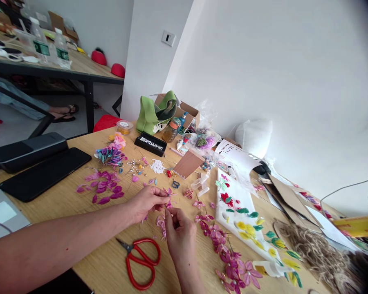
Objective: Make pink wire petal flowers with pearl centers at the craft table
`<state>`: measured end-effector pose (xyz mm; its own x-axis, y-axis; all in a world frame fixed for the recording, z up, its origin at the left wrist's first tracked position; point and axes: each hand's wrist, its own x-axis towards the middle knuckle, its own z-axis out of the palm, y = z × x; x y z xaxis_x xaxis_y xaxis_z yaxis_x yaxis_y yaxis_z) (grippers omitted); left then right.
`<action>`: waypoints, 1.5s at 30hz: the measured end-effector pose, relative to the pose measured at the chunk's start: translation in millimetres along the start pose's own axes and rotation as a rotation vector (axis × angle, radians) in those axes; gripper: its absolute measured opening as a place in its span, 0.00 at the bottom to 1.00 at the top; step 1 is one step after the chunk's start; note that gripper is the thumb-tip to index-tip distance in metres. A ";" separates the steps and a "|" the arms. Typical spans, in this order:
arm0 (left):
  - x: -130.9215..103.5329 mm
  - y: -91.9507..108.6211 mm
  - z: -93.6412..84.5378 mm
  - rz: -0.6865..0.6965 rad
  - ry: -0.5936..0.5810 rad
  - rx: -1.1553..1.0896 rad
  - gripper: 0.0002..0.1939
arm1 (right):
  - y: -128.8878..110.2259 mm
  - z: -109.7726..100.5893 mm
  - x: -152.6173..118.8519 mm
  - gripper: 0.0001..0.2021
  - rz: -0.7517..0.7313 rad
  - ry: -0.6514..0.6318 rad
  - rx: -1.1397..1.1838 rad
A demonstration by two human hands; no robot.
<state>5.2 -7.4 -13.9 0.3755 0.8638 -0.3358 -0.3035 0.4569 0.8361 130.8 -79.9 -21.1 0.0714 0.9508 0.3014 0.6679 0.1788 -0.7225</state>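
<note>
My left hand (147,202) and my right hand (179,232) meet over the wooden table (88,167), both pinching a small pink petal flower (168,203) between the fingertips. Another pink flower piece (161,223) lies just under the hands. Red-handled scissors (141,257) lie on the table in front of my right hand. A row of finished pink flowers (225,253) stretches to the right of my right hand.
Loose purple petals (102,188) and a purple petal bundle (110,155) lie to the left. A white board with coloured flowers (242,216), a green bag (155,112), a cardboard box (187,112), jute twine (319,253) and black cases (33,159) surround the work area. Someone's sandalled feet (64,113) show under a far table.
</note>
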 end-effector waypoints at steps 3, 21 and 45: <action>-1.5 1.2 0.4 0.026 -0.004 0.018 0.16 | -1.6 -0.3 -0.8 0.12 -0.010 -0.020 0.013; -4.6 5.7 1.1 0.073 -0.045 0.089 0.15 | -3.3 -1.4 2.1 0.12 -0.058 0.026 0.005; -7.3 4.3 2.5 0.019 -0.107 0.090 0.17 | 2.4 -6.1 3.4 0.14 -0.015 0.089 -0.089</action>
<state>3.3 -12.3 -6.7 0.4634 0.8423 -0.2754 -0.2333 0.4157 0.8791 137.2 -77.7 -18.1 0.1237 0.9212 0.3690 0.7324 0.1662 -0.6603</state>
